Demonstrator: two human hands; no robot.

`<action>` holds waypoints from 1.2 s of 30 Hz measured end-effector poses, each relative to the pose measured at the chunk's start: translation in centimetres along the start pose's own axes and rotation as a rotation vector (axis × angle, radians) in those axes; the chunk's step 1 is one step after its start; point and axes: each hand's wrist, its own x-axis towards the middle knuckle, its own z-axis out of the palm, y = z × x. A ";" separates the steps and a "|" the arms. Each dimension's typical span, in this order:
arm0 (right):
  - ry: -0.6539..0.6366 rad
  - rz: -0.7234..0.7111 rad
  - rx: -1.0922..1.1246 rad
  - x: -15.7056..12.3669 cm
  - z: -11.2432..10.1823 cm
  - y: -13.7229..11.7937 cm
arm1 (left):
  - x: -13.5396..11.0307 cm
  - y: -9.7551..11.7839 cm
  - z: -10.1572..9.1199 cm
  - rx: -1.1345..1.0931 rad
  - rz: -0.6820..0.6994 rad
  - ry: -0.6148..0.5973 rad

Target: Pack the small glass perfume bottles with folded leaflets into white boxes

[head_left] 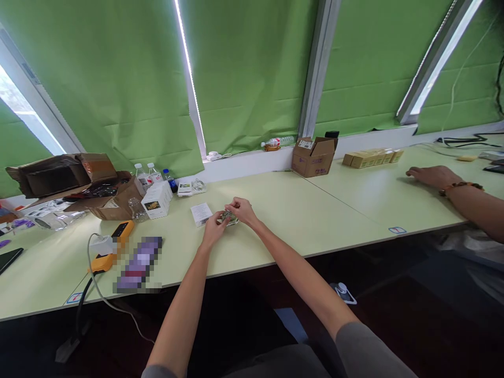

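Both my hands meet over the table, close to its front edge. Between them is a small, shiny, greenish-grey object, partly covered by fingers; its kind cannot be made out. My left hand pinches it from the left side. From the right and above, my right hand grips it with bent fingers. Just left of the hands a white printed slip with a barcode lies flat on the table.
A white box, bottles and an open carton stand left. Nearer lie a pixelated purple item and an orange power strip. A small carton and yellowish boxes stand at the back; another person's hand rests right.
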 end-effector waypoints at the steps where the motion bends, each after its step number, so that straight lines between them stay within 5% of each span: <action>1: 0.006 -0.005 -0.011 0.0 0.0 0.0 | 0.0 -0.1 0.0 -0.001 0.001 -0.004; 21: -0.036 -0.129 -0.010 -0.6 -0.1 0.0 | -0.1 0.1 0.0 0.013 -0.003 -0.014; 36: -0.050 -0.083 -0.017 -0.6 -0.8 -0.2 | 0.0 0.1 0.0 -0.001 0.009 0.002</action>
